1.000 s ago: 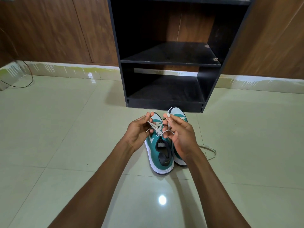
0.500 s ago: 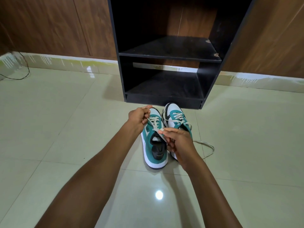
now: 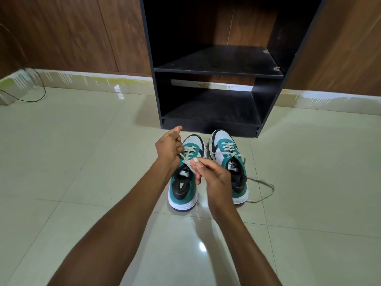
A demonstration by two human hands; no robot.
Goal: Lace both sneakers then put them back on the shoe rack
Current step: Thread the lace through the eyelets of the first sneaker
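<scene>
Two teal, white and black sneakers stand side by side on the floor, toes toward the rack. Over the left sneaker [image 3: 182, 193], my left hand [image 3: 168, 146] pinches one end of its cream lace at the shoe's left edge. My right hand [image 3: 214, 175] pinches the other lace end [image 3: 193, 162] above the tongue. The right sneaker [image 3: 228, 159] shows crossed laces, and its loose lace tail [image 3: 266, 189] loops on the floor to its right. The black shoe rack [image 3: 212, 124] stands just beyond the toes, both shelves bare.
Glossy pale floor tiles [image 3: 82, 162] surround the shoes. Brown wooden panels [image 3: 72, 34] line the wall behind the rack, above a pale skirting. A thin dark cable [image 3: 39, 93] curls on the floor at the far left.
My hands have drawn apart: the left moved up and left, the right down toward me, pulling the lace ends taut. The right sneaker, half hidden before, now shows fully.
</scene>
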